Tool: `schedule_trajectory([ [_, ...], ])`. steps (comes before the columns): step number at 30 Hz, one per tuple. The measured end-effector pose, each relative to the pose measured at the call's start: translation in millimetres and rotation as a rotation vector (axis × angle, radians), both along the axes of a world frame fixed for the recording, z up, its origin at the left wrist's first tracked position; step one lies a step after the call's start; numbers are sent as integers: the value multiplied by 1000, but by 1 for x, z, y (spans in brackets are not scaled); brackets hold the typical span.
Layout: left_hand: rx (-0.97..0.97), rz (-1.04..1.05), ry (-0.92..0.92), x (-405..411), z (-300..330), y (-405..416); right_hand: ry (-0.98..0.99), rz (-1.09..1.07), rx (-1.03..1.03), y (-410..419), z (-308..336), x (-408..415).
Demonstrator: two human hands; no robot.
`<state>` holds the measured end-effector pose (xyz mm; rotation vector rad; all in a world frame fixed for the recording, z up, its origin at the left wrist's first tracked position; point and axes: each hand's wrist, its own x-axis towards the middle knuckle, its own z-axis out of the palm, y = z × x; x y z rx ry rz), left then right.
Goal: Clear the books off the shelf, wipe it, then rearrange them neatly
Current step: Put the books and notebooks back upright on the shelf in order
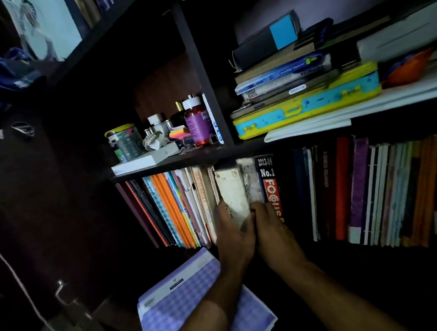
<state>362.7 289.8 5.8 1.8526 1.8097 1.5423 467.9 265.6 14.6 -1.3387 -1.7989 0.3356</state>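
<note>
A worn cream-spined book (232, 194) stands in the row of books just below the frame's middle, under the dark shelf board (187, 161). Both hands close on its lower end: the left hand (234, 238) wraps its left side with fingers curled against the spine, and the right hand (272, 231) grips the right side, fingers tucked in between it and the neighbouring red-and-black book (271, 183) marked "No.1". Whether the cream book is partly drawn out of the row cannot be told.

To its left lean thin orange and teal notebooks (169, 208); to the right, well along the same shelf, stand more upright spines in maroon, red, purple and orange (378, 191). Below the forearms, at lower centre, lies a purple checked notebook (187, 298).

Above the board, at centre, sit a red bottle with a purple label (198, 125) and small jars. At upper right, a yellow and blue case (309, 106) bears a stack of flat books (280, 67).
</note>
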Motion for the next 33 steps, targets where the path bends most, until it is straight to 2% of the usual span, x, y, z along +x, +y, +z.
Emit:
schedule_trajectory([
  [3, -64, -30, 1, -1, -3, 3, -24, -2, -1, 1, 1, 0],
  [7, -103, -66, -25, -3, -2, 5, 55, -74, 1, -1, 7, 13],
  [9, -121, -80, -20, -4, -5, 6, 15, -55, 1, -5, 8, 14],
  [11, -182, -142, -83, -5, -7, 9, -15, -7, 17, -6, 6, 12],
  [14, -263, -165, -347, -7, -7, 13, -3, 6, 28, -6, 6, 10],
  [17, -283, -207, -316, -9, 26, 4, -6, -15, 22, -9, 8, 13],
  [19, -398, -287, -320, -14, 51, -2, 4, 57, 0, -12, 7, 12],
  [21, -492, -356, -237, -26, 72, -14, -33, 153, -51, -17, 4, 8],
  [24, -524, -312, 14, -71, 76, -40, -312, 287, -165, -29, -4, -6],
  [26, -496, -152, 212, -115, 63, -62, -481, 310, -190, -34, -5, -13],
  [29, -616, 180, 556, -182, 30, -102, -506, 295, -214, -35, -5, -15],
  [31, -719, 247, 543, -195, 9, -122, -489, 286, -216, -34, -6, -16],
  [33, -665, 304, 511, -189, -4, -129, -453, 267, -203, -33, -8, -18],
])
